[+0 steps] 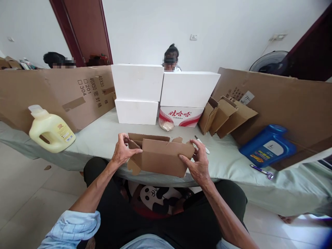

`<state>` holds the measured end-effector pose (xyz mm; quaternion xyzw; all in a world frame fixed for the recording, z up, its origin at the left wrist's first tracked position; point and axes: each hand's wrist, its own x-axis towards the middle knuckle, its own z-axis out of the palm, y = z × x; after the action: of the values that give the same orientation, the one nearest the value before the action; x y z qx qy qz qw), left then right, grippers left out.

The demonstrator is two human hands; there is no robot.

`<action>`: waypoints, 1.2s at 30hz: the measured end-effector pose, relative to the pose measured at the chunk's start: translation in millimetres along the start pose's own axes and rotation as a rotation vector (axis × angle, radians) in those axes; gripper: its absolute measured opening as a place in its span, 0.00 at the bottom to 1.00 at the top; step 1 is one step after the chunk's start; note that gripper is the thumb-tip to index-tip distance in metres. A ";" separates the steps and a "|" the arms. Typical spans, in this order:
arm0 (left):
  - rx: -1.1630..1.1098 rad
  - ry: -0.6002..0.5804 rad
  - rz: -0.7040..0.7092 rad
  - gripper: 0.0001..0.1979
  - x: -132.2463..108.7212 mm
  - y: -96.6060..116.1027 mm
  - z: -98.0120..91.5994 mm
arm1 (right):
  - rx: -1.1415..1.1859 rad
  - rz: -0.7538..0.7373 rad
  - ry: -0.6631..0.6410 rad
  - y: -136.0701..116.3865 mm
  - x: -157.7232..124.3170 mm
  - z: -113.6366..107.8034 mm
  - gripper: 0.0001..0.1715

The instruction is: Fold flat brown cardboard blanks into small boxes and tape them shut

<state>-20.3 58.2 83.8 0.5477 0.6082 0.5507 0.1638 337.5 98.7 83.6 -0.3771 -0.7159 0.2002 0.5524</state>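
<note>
Cardboard stands folded into a small brown carton (163, 157) at the near edge of the cloth-covered worktop (225, 159), between the person's hands. Left hand (125, 152) grips its left end, thumb on the near edge and fingers behind. Right hand (199, 162) grasps the right end, thumb pressed against the front face and fingertips at the upper corner. A notched flap (134, 164) juts out below the left hand. Just beyond the right hand lies a slim white tool (206, 148), partly hidden by the fingers. Behind the carton, four white boxes (138, 83) are stacked two over two, the lower right one bearing red lettering. Three more brown cartons (224, 119) lean beside them. A pale yellow jug (50, 129) rests far left; a blue bottle (268, 145) lies right.
</note>
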 end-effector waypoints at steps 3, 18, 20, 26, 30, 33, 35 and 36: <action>0.092 0.038 -0.073 0.46 8.4 3.1 8.6 | 0.134 0.155 -0.014 7.4 3.3 7.5 0.57; -0.133 -0.060 -0.292 0.63 29.0 -17.9 31.0 | 0.467 0.646 -0.181 35.8 -5.6 7.1 0.42; -0.321 -0.185 -0.366 0.55 23.3 -20.6 28.3 | 0.487 0.639 -0.145 35.8 -7.2 8.3 0.43; -0.499 -0.279 -0.409 0.40 3.2 -26.2 17.4 | 0.502 0.605 -0.257 25.3 -12.8 2.7 0.41; -0.519 -0.253 -0.432 0.43 2.8 -35.2 8.3 | 0.479 0.574 -0.435 15.2 -21.2 -5.4 0.37; -0.512 -0.264 -0.433 0.44 5.3 -38.1 3.2 | 0.461 0.562 -0.541 7.1 -28.6 -12.0 0.36; -0.495 -0.274 -0.429 0.44 6.6 -38.0 2.4 | 0.472 0.552 -0.578 0.8 -32.7 -15.9 0.36; -0.487 -0.283 -0.424 0.44 7.3 -37.6 3.1 | 0.482 0.546 -0.588 -2.6 -34.2 -17.9 0.36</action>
<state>-38.6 73.7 53.7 0.4249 0.5306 0.5521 0.4829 357.1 68.7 69.0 -0.3398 -0.6496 0.5973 0.3252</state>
